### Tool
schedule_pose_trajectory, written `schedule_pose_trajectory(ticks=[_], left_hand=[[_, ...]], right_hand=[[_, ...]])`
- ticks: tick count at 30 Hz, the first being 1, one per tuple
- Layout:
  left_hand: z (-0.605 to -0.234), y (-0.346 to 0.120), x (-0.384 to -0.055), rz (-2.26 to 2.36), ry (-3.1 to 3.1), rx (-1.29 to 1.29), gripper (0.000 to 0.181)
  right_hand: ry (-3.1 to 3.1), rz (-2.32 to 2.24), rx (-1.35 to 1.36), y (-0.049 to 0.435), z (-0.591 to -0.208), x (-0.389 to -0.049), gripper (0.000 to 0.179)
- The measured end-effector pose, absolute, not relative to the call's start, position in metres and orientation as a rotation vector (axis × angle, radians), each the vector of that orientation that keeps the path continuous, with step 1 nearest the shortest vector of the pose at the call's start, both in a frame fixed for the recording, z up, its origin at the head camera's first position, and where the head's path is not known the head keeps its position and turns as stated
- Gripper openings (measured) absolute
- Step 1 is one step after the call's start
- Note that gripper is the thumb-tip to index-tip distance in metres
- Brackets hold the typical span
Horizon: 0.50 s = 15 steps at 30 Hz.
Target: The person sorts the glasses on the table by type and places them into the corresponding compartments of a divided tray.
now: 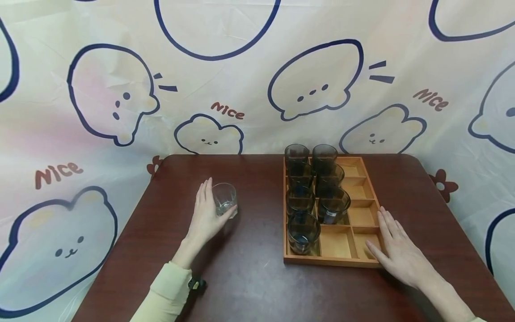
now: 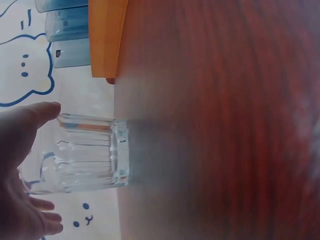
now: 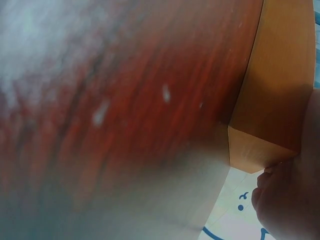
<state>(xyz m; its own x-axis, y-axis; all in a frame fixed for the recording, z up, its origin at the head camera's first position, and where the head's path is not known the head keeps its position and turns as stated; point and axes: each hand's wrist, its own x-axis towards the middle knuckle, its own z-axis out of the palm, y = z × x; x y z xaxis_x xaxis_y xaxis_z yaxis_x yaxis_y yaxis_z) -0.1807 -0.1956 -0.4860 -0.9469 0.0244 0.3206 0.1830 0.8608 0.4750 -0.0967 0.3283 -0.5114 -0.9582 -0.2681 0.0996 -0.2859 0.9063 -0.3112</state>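
A clear faceted drinking glass (image 1: 224,199) stands upright on the table, left of a wooden tray. My left hand (image 1: 206,217) is around it with fingers extended along its left side and the thumb across the near right side. In the left wrist view, the thumb lies close to the wall of the glass (image 2: 87,155); firm contact cannot be made out. The divided wooden tray (image 1: 338,260) carries several dark tinted glasses (image 1: 303,232) in its left and middle columns. My right hand (image 1: 402,255) rests against the tray's right side, fingers straight, thumb over the near right compartment.
The dark brown table (image 1: 249,277) lies beneath everything. A pale cloth (image 1: 249,80) with cartoon drawings hangs behind and at both sides. The tray's far end sits close to the table's back edge. A small dark object (image 1: 197,284) shows beside the left sleeve.
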Motion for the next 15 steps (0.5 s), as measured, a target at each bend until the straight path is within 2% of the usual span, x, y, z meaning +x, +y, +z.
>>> schedule_pose_trajectory(ticks=[8, 13, 15], left_hand=[[-0.506, -0.197, -0.183, -1.011, -2.574, -0.112, 0.127], [-0.544, -0.21, -0.198, -1.154, -2.536, -0.045, 0.132], [-0.553, -0.212, -0.202, -1.227, -2.527, 0.03, 0.128]], right_hand=[[-3.009, 0.495, 0.434, 0.328, -0.513, -0.096, 0.098], [-3.006, 0.491, 0.431, 0.328, -0.514, -0.096, 0.098], [-3.006, 0.488, 0.431, 0.328, -0.514, -0.097, 0.097]])
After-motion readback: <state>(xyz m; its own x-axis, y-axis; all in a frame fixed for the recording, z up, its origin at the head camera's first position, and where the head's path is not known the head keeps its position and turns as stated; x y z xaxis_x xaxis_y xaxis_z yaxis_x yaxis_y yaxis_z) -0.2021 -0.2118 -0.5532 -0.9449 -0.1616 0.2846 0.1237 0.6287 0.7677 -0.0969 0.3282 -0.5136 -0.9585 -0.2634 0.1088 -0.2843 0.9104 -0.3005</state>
